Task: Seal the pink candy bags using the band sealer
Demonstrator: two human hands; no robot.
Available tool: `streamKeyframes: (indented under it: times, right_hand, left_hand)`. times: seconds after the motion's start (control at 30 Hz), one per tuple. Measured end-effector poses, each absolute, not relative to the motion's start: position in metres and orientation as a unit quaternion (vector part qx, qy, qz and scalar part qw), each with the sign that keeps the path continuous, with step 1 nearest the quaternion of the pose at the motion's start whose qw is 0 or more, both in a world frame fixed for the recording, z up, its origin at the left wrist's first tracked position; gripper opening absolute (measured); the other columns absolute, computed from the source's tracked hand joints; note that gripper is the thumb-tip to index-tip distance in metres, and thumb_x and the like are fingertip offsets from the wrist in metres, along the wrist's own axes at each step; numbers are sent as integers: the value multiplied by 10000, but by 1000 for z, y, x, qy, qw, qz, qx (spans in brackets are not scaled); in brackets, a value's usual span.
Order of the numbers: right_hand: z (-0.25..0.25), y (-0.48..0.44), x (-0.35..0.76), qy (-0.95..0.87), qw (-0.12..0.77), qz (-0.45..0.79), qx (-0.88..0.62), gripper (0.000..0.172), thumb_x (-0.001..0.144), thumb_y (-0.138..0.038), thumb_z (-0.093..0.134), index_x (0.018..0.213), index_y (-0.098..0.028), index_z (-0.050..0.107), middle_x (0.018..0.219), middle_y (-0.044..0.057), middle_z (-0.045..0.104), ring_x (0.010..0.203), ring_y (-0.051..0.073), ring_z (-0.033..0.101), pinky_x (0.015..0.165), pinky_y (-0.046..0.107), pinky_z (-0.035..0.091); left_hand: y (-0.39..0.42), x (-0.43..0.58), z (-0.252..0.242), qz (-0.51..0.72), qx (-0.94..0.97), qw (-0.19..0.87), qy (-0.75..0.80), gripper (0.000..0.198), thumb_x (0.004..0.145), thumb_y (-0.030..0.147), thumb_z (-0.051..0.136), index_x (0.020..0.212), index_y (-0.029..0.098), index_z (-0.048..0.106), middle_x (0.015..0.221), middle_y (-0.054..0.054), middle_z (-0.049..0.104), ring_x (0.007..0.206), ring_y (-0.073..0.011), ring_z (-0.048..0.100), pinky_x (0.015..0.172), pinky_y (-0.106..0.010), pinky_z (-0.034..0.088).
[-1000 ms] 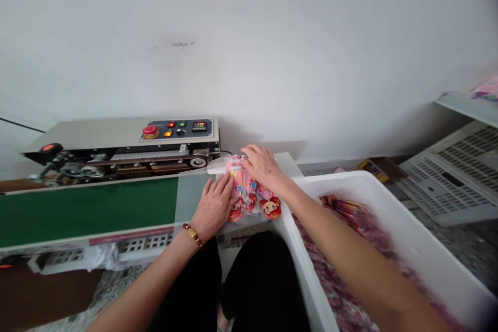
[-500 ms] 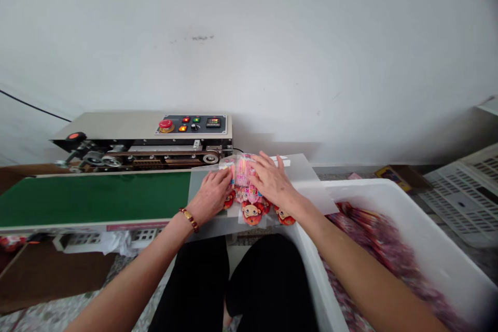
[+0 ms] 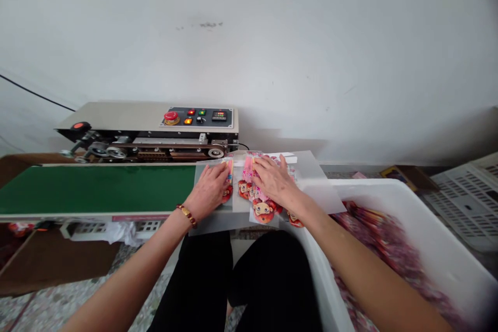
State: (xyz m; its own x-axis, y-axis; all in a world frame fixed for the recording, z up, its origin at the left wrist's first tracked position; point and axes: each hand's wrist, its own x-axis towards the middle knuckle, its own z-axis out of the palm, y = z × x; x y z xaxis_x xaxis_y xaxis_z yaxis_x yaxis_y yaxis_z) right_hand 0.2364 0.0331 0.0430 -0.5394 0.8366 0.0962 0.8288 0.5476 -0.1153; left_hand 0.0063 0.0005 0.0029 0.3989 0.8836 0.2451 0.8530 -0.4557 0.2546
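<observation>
Several clear packets printed with a red-haired cartoon face (image 3: 263, 211) lie on a grey feed plate (image 3: 307, 166) at the right end of a sealing machine. My left hand (image 3: 209, 190) lies flat on one packet (image 3: 227, 193) that sits apart to the left, near the green belt (image 3: 97, 188). My right hand (image 3: 275, 181) rests, fingers spread, on the remaining pile of packets. Neither hand grips anything. A beaded bracelet (image 3: 186, 214) is on my left wrist.
The sealer's control panel (image 3: 198, 117) with a red stop button and lit lamps stands behind the belt. A big white tub (image 3: 373, 187) holding many more packets stands at my right. White slotted crates (image 3: 462, 192) are at far right. My dark-trousered knees are below.
My left hand has slid one packet leftwards away from the pile towards the belt. My right hand stayed on the pile. The camera view shifted left.
</observation>
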Motion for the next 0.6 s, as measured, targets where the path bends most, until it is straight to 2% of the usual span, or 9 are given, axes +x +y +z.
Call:
streamKeyframes:
  times: [0.13,0.27,0.3,0.37,0.43,0.53,0.6]
  right_hand:
    - [45,37,231,-885,67,21,-459,279,1040,-278,438,1180,-202,668,1305,119,641,1198,311,550,1107,606,304]
    - [43,35,232,-884,87,19,-460,287,1032,-258,443,1200,-190,665,1314,124,628,1186,299,544,1060,483,377]
    - [42,34,233,-883,92,17,-460,292,1031,-251,439,1209,-191,663,1325,123,625,1190,299,543,1063,477,377]
    - [42,32,233,-885,97,17,-456,298,1028,-239,436,1214,-187,663,1330,126,626,1195,298,543,1075,476,369]
    - [41,31,234,-885,99,19,-454,307,1025,-220,430,1226,-174,657,1325,133,630,1216,296,538,1091,473,357]
    - [39,30,238,-877,105,16,-469,323,1023,-204,410,1233,-182,655,1311,135,648,1253,297,526,1105,484,335]
    - [35,31,242,-870,105,12,-482,319,1021,-208,408,1207,-205,667,1311,127,656,1263,300,523,1102,499,332]
  left_hand:
    - [-2,-35,3,169,832,61,525,394,1009,264,360,1324,154,569,1449,-172,561,1341,-298,532,1187,-582,354]
    - [-4,-46,11,162,779,-7,606,346,972,225,410,1243,186,622,1365,-160,631,1265,-332,589,1186,-694,258]
    - [-4,-37,13,169,777,-17,606,336,970,216,414,1224,179,631,1345,-162,644,1256,-330,596,1193,-692,246]
    - [-2,-7,15,191,804,4,564,332,986,211,401,1220,164,631,1336,-161,652,1264,-292,598,1219,-613,279]
    - [2,28,14,205,836,50,506,372,1001,197,372,1305,152,583,1399,-156,615,1327,-245,559,1228,-518,321]
    - [6,58,8,194,850,71,485,440,1010,196,362,1429,123,476,1519,-168,507,1428,-254,463,1233,-525,310]
    - [4,56,4,177,849,59,494,448,1013,216,380,1436,96,466,1529,-187,491,1430,-283,456,1235,-557,288]
